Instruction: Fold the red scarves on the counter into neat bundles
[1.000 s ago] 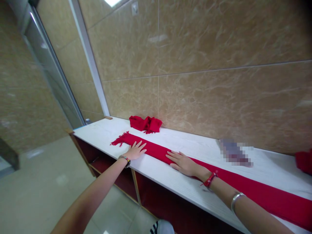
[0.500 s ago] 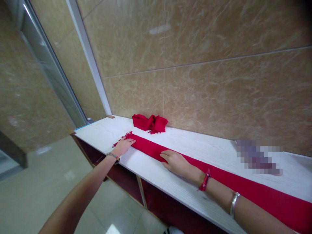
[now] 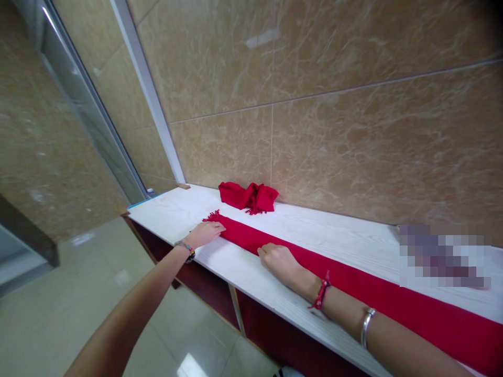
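A long red scarf [image 3: 393,301] lies stretched along the white shelf top [image 3: 326,235], its fringed end at the left. My left hand [image 3: 204,233] rests on the near corner of that fringed end, fingers pressed together on the cloth. My right hand [image 3: 277,260] sits further along the scarf's near edge with its fingers curled onto the fabric. A red string bracelet and a metal bangle are on my right wrist, and a beaded band is on my left.
A crumpled red scarf [image 3: 249,196] lies by the tiled wall [image 3: 353,146] behind the fringed end. A blurred-out object [image 3: 444,256] sits at the back right. Dark red open compartments [image 3: 271,335] run under the shelf. Tiled floor [image 3: 78,293] and a metal door frame [image 3: 90,120] are on the left.
My left hand slid left along the scarf to its fringed end and its fingers drew together. My right hand's flat fingers curled onto the scarf's edge. The view shifted left.
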Available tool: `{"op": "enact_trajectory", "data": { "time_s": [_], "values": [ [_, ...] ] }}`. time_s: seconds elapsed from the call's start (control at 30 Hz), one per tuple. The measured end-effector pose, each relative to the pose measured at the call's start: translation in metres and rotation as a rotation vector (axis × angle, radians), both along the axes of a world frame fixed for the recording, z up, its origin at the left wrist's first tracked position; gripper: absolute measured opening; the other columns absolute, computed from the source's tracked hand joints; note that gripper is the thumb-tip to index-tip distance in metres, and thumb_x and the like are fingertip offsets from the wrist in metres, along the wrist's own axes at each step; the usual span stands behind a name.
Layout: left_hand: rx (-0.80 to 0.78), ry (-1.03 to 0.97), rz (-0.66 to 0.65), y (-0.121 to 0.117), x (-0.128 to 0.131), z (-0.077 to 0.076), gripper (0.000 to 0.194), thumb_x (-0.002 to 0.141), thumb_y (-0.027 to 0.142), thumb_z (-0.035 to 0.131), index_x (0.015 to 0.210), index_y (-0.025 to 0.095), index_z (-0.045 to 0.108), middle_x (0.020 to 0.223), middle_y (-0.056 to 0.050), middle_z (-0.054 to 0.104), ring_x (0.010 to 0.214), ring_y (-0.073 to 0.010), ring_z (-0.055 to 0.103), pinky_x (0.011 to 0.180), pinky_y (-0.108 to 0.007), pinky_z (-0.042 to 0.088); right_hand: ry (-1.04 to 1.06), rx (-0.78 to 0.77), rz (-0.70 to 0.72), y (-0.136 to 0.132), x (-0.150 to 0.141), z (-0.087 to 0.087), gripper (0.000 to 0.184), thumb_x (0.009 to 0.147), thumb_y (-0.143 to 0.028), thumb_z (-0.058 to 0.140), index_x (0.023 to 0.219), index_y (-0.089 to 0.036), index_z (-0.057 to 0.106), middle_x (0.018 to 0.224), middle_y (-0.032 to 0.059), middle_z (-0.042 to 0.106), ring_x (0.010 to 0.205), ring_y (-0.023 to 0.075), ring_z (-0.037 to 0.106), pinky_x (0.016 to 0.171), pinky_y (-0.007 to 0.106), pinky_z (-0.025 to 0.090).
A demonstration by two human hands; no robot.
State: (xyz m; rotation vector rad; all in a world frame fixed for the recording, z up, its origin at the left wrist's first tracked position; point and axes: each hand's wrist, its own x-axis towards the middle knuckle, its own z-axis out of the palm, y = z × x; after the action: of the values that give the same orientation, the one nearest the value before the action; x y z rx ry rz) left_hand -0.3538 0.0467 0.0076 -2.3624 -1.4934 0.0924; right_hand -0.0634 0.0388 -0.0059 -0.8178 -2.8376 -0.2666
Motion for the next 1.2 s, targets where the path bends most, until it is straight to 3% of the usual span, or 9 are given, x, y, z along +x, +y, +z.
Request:
{"op": "enact_trajectory", "data": {
  "time_s": [0.17,0.33,0.47,0.67,0.77,0.87,0.97,1.07,1.2],
  "values": [
    [0.046,0.13,0.025,0.006,-0.002,0.002,0.027,0.082,0.005,0.044,0.101,0.015,0.06,0.099,-0.009,0.063,0.092,-0.0174,0.059,0.082,-0.03,0.043,-0.013,0.018,0.003,0.006,-0.033,0.002,0.02,0.083,-0.007,0.044,0.091,-0.008,0.062,0.089,0.0145,0.064,0.082,0.0233,0.059,0.063,0.03,0.046],
    [0.127,0.135,0.066,0.004,-0.01,0.005,0.023,0.081,0.006,0.046,0.099,0.015,0.059,0.094,-0.01,0.062,0.086,-0.0182,0.059,0.078,-0.031,0.044,-0.011,0.019,-0.01,0.01,-0.051,0.002,0.019,0.081,-0.006,0.046,0.091,-0.007,0.063,0.09,0.0156,0.064,0.083,0.0229,0.059,0.064,0.029,0.046],
    [0.206,0.145,0.071,-0.003,-0.013,0.001,0.023,0.083,0.007,0.045,0.1,0.014,0.058,0.099,-0.011,0.06,0.089,-0.0197,0.057,0.08,-0.032,0.043,0.029,0.034,-0.012,0.009,-0.049,-0.003,0.02,0.084,-0.008,0.045,0.093,-0.008,0.062,0.091,0.0148,0.063,0.084,0.0226,0.058,0.066,0.03,0.046],
    [0.148,0.098,0.115,-0.008,-0.015,-0.015,0.021,0.082,0.006,0.045,0.095,0.015,0.059,0.097,-0.01,0.06,0.092,-0.0195,0.057,0.082,-0.033,0.043,0.049,0.036,0.083,0.008,-0.043,-0.01,0.019,0.085,-0.009,0.044,0.091,-0.009,0.062,0.091,0.0114,0.063,0.084,0.0204,0.057,0.072,0.03,0.045],
    [0.124,0.055,0.119,-0.007,-0.017,-0.014,0.025,0.081,0.004,0.044,0.097,0.015,0.059,0.098,-0.01,0.061,0.094,-0.0196,0.057,0.085,-0.034,0.042,0.097,-0.014,0.114,0.012,-0.041,-0.011,0.023,0.087,-0.012,0.041,0.093,-0.01,0.063,0.093,0.0097,0.064,0.087,0.0187,0.057,0.078,0.029,0.044],
    [0.115,-0.024,0.118,-0.004,-0.01,-0.007,0.035,0.076,-0.002,0.04,0.1,0.015,0.06,0.101,-0.008,0.062,0.099,-0.0187,0.055,0.091,-0.035,0.039,0.186,-0.106,0.12,0.015,-0.04,-0.011,0.028,0.089,-0.016,0.037,0.1,-0.012,0.063,0.105,0.0105,0.062,0.101,0.0179,0.054,0.089,0.029,0.039],
    [0.123,-0.168,0.088,0.0,0.014,-0.006,0.043,0.076,0.001,0.037,0.114,0.015,0.054,0.118,-0.007,0.056,0.113,-0.0168,0.046,0.1,-0.033,0.032,0.279,-0.179,0.007,0.017,-0.042,-0.011,0.039,0.091,-0.029,0.035,0.123,-0.011,0.049,0.129,0.0144,0.047,0.122,0.0232,0.037,0.1,0.042,0.028],
    [-0.015,-0.233,0.095,0.005,0.041,-0.016,0.046,0.085,0.014,0.033,0.131,0.018,0.038,0.137,-0.006,0.038,0.127,-0.0186,0.03,0.104,-0.038,0.025,0.193,-0.297,-0.114,0.016,-0.045,-0.013,0.059,0.09,-0.046,0.028,0.136,-0.01,0.028,0.143,0.016,0.025,0.132,0.0295,0.017,0.102,0.055,0.015],
    [-0.185,-0.204,0.196,0.006,0.049,-0.029,0.047,0.091,0.029,0.024,0.138,0.021,0.026,0.145,-0.006,0.022,0.133,-0.0244,0.016,0.103,-0.046,0.021,0.082,-0.405,-0.129,0.011,-0.04,-0.011,0.063,0.089,-0.05,0.022,0.138,-0.01,0.024,0.146,0.0129,0.017,0.133,0.0272,0.01,0.105,0.051,0.008]
  ]
}}
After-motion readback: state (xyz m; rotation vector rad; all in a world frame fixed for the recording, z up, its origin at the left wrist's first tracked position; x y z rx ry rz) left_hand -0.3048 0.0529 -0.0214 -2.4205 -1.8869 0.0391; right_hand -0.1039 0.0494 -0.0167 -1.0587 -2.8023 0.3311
